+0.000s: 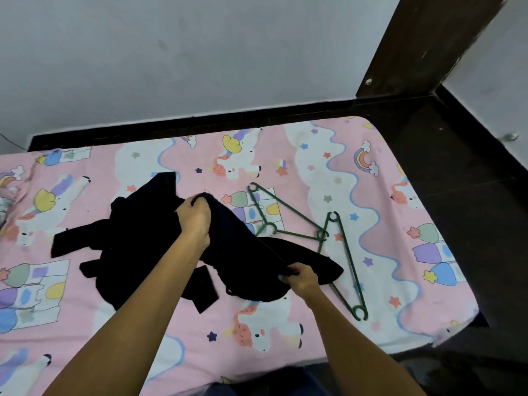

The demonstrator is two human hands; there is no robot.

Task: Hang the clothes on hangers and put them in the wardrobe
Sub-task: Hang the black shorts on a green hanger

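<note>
1. Head view: a crumpled black fabric garment [160, 252] lies mid-bed on the pink unicorn-print bedsheet [371, 195].
2. The left hand [195, 215] grips a raised fold at the garment's far side, fingers curled.
3. The right hand [300, 278] pinches its near right edge.
4. Two thin green plastic hangers [288, 212] lie just right of the garment, apparently overlapping; one is partly tucked under it.

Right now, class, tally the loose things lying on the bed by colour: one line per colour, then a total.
Black: 1, the black clothing pile, too bunched to split into garments; left hand and right hand grip it.
Green: 2, a far green hanger and a near green hanger.
Total: 3
</note>
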